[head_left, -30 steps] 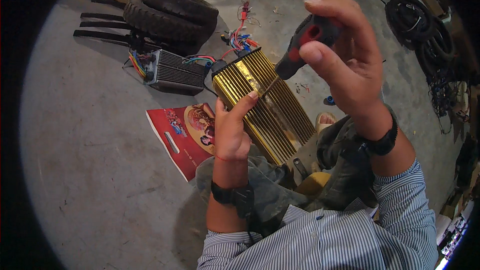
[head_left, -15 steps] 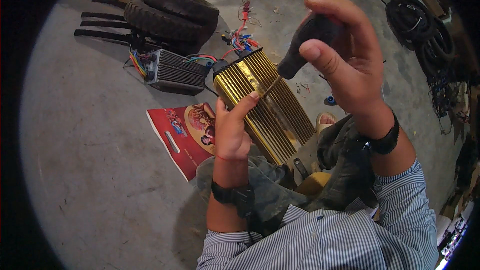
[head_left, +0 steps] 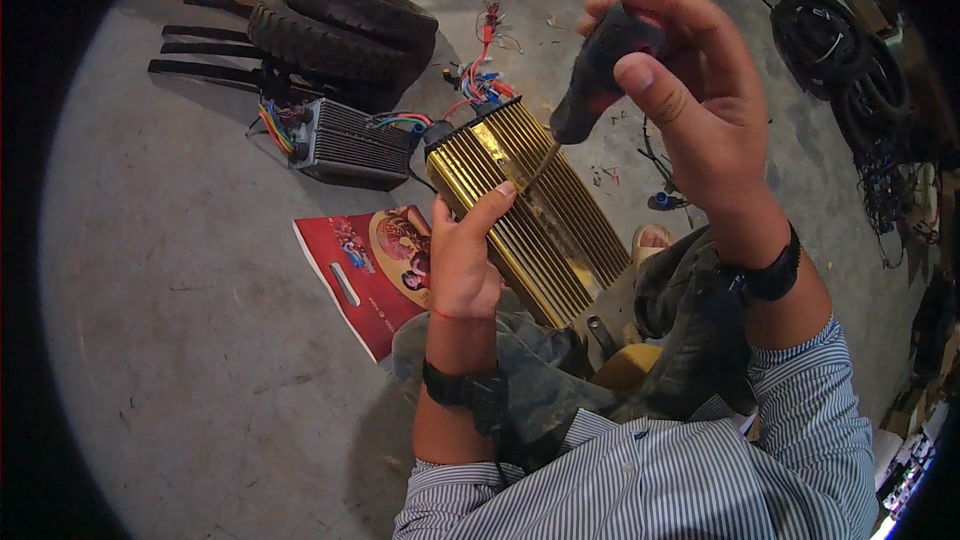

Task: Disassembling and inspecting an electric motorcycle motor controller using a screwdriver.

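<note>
A gold finned metal box [head_left: 572, 225], with coloured wires [head_left: 487, 83] coming from its far end, lies tilted before me near my knees. My left hand [head_left: 468, 255] grips its left edge, thumb on top of the fins. In my right hand [head_left: 705, 105] is a screwdriver [head_left: 600, 70] with a thick black and red handle, held between thumb and fingers. Its shaft slants down to the strip along the middle of the box, close to my left thumb. The tip's exact contact is too small to make out.
A grey finned box [head_left: 358, 143] with coloured wires stands left of the gold one. Behind it are stacked black tyres [head_left: 345, 25] and dark strips [head_left: 205, 48]. A red printed bag [head_left: 365, 275] lies on the floor. Black coiled tubes [head_left: 825, 45] lie far right.
My right hand has shifted its grip and turned the screwdriver handle, which now leans slightly farther left and shows its red part. My left hand and the gold box have hardly moved.
</note>
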A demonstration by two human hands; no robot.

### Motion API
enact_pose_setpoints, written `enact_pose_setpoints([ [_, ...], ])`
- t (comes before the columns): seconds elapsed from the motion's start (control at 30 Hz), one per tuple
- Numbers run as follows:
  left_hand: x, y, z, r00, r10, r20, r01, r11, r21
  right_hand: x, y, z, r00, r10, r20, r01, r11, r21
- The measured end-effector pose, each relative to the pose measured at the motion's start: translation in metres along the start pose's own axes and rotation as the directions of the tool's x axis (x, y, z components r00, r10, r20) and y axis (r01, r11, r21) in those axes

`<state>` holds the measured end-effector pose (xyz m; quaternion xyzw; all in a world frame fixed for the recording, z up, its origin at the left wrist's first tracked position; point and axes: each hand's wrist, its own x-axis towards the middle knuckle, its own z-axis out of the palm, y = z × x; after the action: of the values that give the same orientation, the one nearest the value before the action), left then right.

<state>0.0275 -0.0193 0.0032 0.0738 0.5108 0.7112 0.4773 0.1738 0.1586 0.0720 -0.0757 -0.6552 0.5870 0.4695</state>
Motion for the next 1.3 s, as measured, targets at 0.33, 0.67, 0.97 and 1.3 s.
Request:
enact_pose_setpoints([
  [0.33, -0.002, 0.003, 0.004, 1.0, -0.01, -0.027, 0.01, 1.0, 0.005, -0.004, -0.001, -0.005, 0.999, 0.017, 0.044, -0.008, 0.982, -0.191],
  [0.67, -0.002, 0.004, 0.001, 0.999, -0.03, -0.024, 0.03, 1.0, 0.001, -0.001, -0.004, 0.0, 0.999, 0.017, 0.04, -0.015, 0.999, -0.032],
  [0.97, 0.0, 0.0, -0.003, 1.0, -0.014, -0.005, 0.014, 1.0, 0.005, 0.008, -0.003, 0.007, 0.999, -0.009, 0.042, 0.003, 0.993, 0.122],
  [1.3, 0.001, -0.001, -0.002, 1.0, -0.013, -0.006, 0.013, 1.0, -0.005, 0.007, -0.003, 0.0, 0.996, 0.03, 0.088, -0.042, 0.988, 0.147],
])
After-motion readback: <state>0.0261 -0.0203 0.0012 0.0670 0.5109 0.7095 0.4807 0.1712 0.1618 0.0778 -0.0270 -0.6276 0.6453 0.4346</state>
